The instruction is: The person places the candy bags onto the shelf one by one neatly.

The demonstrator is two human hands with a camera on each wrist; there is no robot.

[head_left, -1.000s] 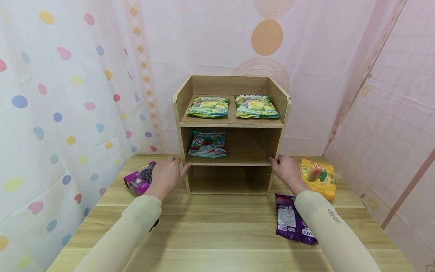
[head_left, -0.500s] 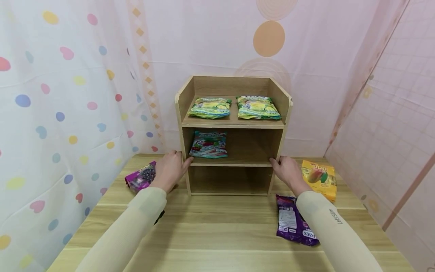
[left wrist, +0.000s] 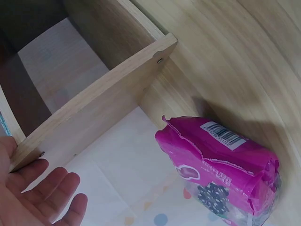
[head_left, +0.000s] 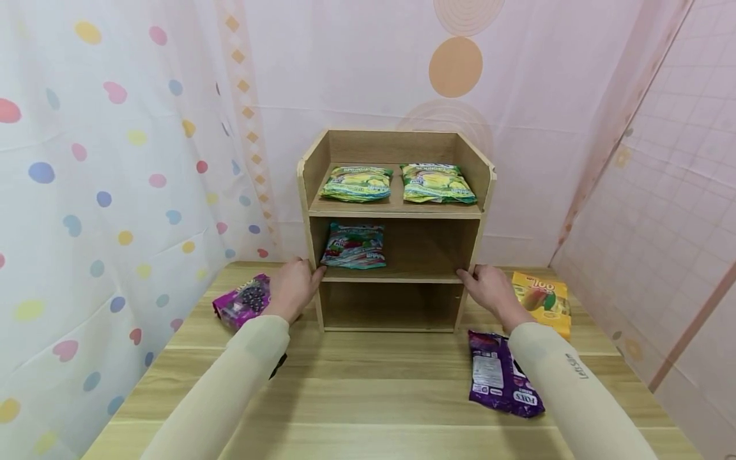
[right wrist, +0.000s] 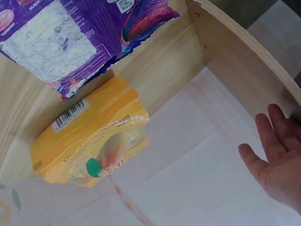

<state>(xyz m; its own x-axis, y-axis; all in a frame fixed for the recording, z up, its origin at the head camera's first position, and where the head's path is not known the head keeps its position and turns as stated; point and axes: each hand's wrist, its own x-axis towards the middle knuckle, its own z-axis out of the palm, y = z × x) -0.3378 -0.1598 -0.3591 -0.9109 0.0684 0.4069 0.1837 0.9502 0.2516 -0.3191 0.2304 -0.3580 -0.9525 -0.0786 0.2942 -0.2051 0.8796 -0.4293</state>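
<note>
A three-level wooden shelf (head_left: 394, 215) stands at the back of the table in the head view. My left hand (head_left: 292, 286) grips its left side panel at middle-board height, thumb on the front edge and fingers on the outer face, as the left wrist view shows with the hand (left wrist: 40, 195). My right hand (head_left: 490, 292) holds the right side panel the same way; in the right wrist view that hand (right wrist: 280, 160) has its fingers against the outer face. Two green-yellow packets (head_left: 356, 184) (head_left: 438, 184) lie on the top level, and a teal packet (head_left: 354, 246) lies at the left of the middle level.
On the wooden table (head_left: 368, 396), a magenta grape packet (head_left: 244, 300) lies beyond my left wrist. Right of the shelf are a yellow mango packet (head_left: 543, 300) and, nearer, a dark purple packet (head_left: 497, 377) partly beside my right sleeve. Patterned curtains (head_left: 144, 160) surround the table.
My left wrist and forearm have shifted slightly to the right, with the hand still on the left panel. The head view has moved a little; the shelf and packets stay in place relative to the table.
</note>
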